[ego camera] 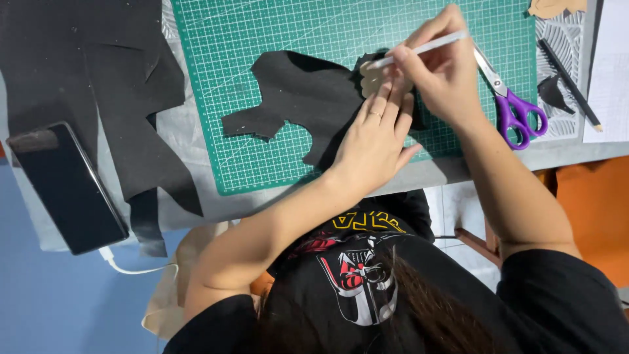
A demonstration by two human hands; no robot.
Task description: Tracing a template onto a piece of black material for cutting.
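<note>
A cut piece of black fabric [298, 98] lies on a green gridded cutting mat [262, 33]. On its right end sits a small beige paper template [372, 80]. My left hand [377, 134] lies flat with its fingertips pressing on the template and fabric. My right hand [440, 65] is just above and to the right, holding a thin white marking pencil [429, 46] whose tip meets the template's edge. Part of the template is hidden under my fingers.
Purple-handled scissors [517, 115] lie at the mat's right edge, with a black pencil [570, 85] and white paper [612, 65] beyond. A large black fabric remnant [111, 85] and a dark phone [69, 187] with a white cable [131, 267] lie at the left. A beige cutout [557, 6] sits top right.
</note>
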